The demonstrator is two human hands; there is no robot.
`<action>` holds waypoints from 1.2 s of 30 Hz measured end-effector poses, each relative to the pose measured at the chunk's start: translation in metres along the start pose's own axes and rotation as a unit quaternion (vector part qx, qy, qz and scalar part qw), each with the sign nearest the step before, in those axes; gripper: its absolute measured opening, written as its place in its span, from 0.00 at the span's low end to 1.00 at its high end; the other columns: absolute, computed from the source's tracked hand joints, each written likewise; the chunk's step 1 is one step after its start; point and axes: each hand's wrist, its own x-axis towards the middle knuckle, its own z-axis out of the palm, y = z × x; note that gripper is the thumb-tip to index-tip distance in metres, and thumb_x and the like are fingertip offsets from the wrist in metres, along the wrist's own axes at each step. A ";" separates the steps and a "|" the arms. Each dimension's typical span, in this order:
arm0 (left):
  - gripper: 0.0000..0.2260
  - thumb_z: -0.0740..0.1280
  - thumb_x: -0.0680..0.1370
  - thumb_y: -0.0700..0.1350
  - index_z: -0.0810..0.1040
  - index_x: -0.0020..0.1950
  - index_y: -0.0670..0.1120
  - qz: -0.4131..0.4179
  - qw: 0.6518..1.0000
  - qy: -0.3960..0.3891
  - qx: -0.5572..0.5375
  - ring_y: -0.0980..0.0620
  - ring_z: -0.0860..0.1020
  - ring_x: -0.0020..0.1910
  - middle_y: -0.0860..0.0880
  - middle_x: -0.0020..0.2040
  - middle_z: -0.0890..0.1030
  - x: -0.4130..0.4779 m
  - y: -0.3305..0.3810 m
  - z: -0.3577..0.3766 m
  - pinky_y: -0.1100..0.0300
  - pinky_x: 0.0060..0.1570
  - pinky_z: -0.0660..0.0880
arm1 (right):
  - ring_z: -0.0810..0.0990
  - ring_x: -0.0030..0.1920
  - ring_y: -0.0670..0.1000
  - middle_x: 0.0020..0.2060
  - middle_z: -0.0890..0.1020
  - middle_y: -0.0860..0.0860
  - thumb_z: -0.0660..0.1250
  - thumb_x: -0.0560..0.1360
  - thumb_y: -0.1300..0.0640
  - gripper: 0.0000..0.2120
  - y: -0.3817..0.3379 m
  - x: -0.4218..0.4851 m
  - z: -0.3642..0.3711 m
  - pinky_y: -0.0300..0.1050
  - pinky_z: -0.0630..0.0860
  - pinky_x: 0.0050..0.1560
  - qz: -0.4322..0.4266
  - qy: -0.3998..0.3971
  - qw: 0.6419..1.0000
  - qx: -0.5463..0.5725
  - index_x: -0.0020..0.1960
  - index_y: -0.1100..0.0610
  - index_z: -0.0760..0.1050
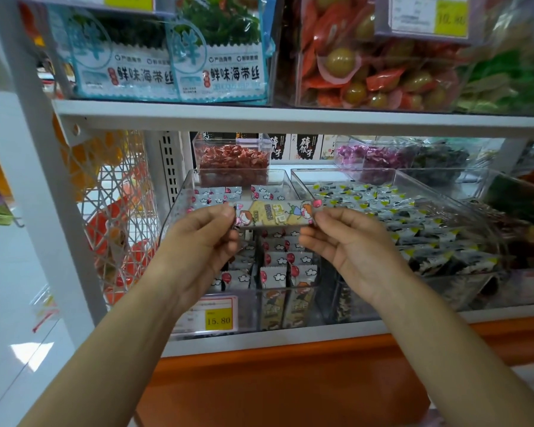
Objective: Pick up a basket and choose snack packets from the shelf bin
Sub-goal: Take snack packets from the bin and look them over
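Snack packet (pixel 275 214) held flat between two hands over a clear shelf bin (pixel 176 204).
Left hand (pixel 204 235) and right hand (pixel 346 241) each pinching one end with thumb and curled fingers; packet ends hidden under fingertips. More matching packets (pixel 278 272) below in the bin, partly covered by the hands. Price tag (pixel 210 315) beneath, small print unreadable.

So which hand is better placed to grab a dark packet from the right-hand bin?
Probably the right hand: it pinches the held packet just beside that bin, while the left hand is on the far side.
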 end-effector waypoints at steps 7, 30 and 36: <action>0.09 0.61 0.77 0.31 0.73 0.55 0.39 0.016 1.000 -0.010 -0.010 0.58 0.78 0.29 0.47 0.38 0.75 -0.001 0.001 -0.001 0.67 0.34 0.77 | 0.84 0.35 0.52 0.37 0.81 0.55 0.62 0.75 0.71 0.10 0.002 0.003 -0.002 0.40 0.80 0.36 -0.076 0.039 0.994 -0.072 0.50 0.59 0.76; 0.16 0.71 0.68 0.37 0.81 0.52 0.53 0.051 0.971 -0.076 0.222 0.44 0.80 0.53 0.41 0.55 0.81 -0.013 0.013 -0.002 0.55 0.58 0.75 | 0.82 0.44 0.58 0.37 0.82 0.54 0.69 0.71 0.58 0.05 0.005 0.000 0.004 0.62 0.79 0.46 -0.191 0.033 0.942 -0.273 0.37 0.54 0.80; 0.12 0.71 0.71 0.40 0.79 0.52 0.52 0.074 0.944 -0.073 0.314 0.45 0.80 0.50 0.41 0.52 0.80 -0.016 0.011 0.003 0.55 0.52 0.77 | 0.72 0.29 0.43 0.25 0.73 0.45 0.68 0.74 0.58 0.12 0.006 0.000 0.006 0.42 0.73 0.36 -0.236 0.074 0.900 -0.360 0.32 0.56 0.75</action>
